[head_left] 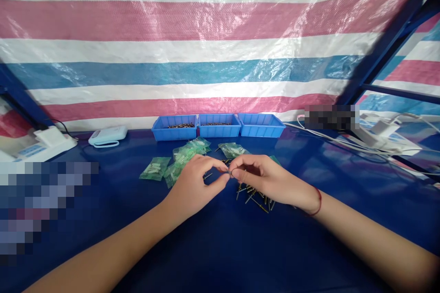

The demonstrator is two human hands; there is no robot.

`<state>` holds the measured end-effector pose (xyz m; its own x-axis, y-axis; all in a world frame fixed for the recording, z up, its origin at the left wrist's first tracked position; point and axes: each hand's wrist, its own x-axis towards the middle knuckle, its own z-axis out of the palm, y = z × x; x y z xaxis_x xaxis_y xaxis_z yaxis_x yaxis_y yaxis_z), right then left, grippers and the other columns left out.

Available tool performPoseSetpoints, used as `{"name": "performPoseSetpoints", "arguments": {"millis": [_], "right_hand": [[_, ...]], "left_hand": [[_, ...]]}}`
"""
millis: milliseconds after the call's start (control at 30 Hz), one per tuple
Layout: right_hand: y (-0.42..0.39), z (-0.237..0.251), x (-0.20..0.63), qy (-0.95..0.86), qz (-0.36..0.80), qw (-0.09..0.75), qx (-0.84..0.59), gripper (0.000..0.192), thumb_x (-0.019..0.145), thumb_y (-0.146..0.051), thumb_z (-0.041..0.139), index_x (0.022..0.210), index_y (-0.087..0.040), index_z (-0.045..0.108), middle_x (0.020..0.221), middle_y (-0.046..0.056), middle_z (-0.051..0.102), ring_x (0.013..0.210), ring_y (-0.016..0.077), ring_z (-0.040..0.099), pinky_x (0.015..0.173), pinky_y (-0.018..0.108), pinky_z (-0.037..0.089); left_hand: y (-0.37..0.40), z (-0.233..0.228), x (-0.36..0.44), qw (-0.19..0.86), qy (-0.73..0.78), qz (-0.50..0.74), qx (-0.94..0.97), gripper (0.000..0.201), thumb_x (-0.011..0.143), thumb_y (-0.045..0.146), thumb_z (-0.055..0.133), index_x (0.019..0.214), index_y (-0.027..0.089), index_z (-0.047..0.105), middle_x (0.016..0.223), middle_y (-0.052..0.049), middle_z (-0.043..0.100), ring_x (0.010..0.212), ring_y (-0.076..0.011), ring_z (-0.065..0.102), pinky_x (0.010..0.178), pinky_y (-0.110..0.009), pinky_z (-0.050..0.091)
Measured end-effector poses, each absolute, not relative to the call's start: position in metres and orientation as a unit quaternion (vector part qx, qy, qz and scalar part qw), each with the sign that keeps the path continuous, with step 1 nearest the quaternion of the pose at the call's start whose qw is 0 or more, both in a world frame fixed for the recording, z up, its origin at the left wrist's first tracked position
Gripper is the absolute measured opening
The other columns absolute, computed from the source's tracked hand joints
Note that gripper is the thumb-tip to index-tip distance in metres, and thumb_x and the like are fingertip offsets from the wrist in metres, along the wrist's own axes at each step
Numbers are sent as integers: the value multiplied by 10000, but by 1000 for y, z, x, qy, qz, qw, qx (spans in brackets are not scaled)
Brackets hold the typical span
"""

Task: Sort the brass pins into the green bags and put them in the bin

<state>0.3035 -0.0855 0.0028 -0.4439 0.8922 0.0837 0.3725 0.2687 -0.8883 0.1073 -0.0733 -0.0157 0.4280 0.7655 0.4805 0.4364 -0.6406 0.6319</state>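
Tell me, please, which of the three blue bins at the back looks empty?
The right bin. The left bin and middle bin each show small dark parts inside, whereas no contents are visible in the right one.

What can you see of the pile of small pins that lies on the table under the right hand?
The pile of pins is a loose scatter of thin, short rods, metallic-looking, some brassy and some grey. They lie flat, pointing in many directions, on the dark blue table. The right hand hovers over them and hides part of the pile; whether it touches them cannot be told. Green packets lie just behind.
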Motion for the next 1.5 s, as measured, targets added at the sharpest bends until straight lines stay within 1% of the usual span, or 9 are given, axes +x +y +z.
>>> {"name": "performPoseSetpoints", "arguments": {"millis": [533,667,833,900,1033,1133,1267,1367,1500], "right_hand": [[-93,5,292,-660,519,370,-398,208,842,-352,623,894,-151,610,758,17,618,706,129,593,641,260,456],[-83,13,288,-683,408,444,-412,172,818,-322,634,858,-159,596,757,8,596,676,125,569,617,268,448],[-28,35,295,-748,60,476,-459,75,853,-239,559,881,-176,589,808,27,626,722,141,562,669,286,434],[0,37,299,-753,-27,441,-488,91,879,-215,502,921,-177,573,862,46,628,775,158,567,726,305,434],[26,23,301,-766,-32,390,-510,238,805,-179,581,1037,-129,559,956,115,615,860,221,569,770,360,432],[4,10,297,-786,-16,359,-504,307,811,-206,583,1109,-142,545,986,106,614,883,219,569,770,346,441],[-51,8,297,-827,53,312,-464,121,853,-208,541,950,-173,605,906,46,643,798,160,580,722,280,446],[-81,13,305,-867,111,234,-425,128,857,-150,512,826,-176,634,805,23,647,778,151,582,736,277,435],[-96,17,314,-902,137,128,-389,52,806,-179,613,829,-169,658,812,33,646,822,180,593,743,292,428]], "left_hand": [[-77,-10,107,211,358,418,808,90,901,203,500,843,220,567,814,11,627,778,-145,576,733,-289,441],[-72,-14,106,193,392,411,800,58,905,218,490,935,228,538,881,0,628,823,-158,577,747,-300,438],[-73,-18,106,131,393,371,831,129,883,221,520,1011,220,527,899,-21,627,817,-181,576,753,-337,435],[-78,-18,107,94,339,289,890,87,892,255,527,939,225,594,873,-20,648,838,-202,580,785,-370,413],[-87,-22,112,67,323,192,924,220,869,416,587,957,227,657,939,-35,671,869,-240,587,776,-396,401],[-88,-25,113,61,338,175,923,213,879,394,583,976,222,663,957,-36,666,876,-243,593,763,-397,396],[-87,-26,116,55,333,163,927,174,934,287,500,907,226,662,898,-20,654,856,-227,586,738,-381,382],[-87,-26,118,41,333,154,929,199,943,234,465,869,219,649,880,-21,642,836,-219,581,720,-370,378],[-88,-26,120,23,342,138,929,210,951,205,431,894,198,633,889,-35,638,836,-220,589,708,-368,381]]}}
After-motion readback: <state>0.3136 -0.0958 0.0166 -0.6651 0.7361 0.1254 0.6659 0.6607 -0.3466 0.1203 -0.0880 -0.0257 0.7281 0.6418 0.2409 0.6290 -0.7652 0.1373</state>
